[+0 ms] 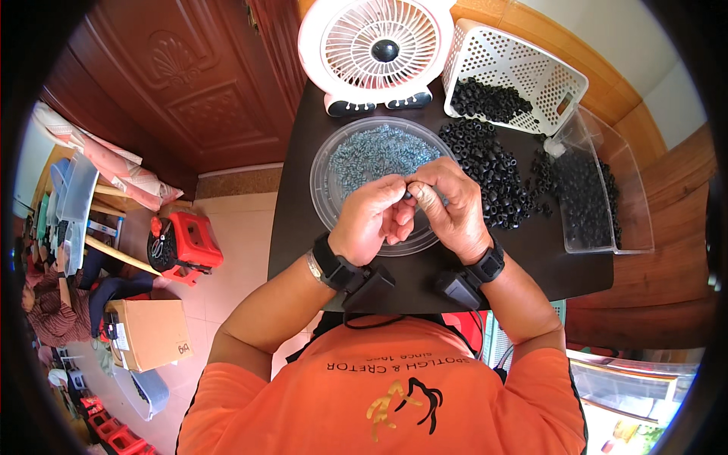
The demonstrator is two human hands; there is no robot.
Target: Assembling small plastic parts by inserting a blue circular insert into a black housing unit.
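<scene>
Over the near part of a round clear tray [318, 182], my left hand [371, 216] and my right hand [453, 203] meet, fingertips together. Between them they pinch a small black part [409, 195], mostly covered by thumbs and fingers. It looks like one of the black ring-shaped parts [485, 171] heaped just right of the tray. Many tiny pale-blue translucent pieces [379, 152] lie in the tray beneath and beyond my hands. Whether one of these is also in my fingers is hidden. Both hands are closed.
A white fan [385, 51] stands behind the tray. At the far right, a tipped white basket [523, 64] spills black parts; a clear bin [607, 189] with more lies nearer. Leftward on the floor are a red stool [193, 246], a cardboard box [152, 330] and another person [61, 311].
</scene>
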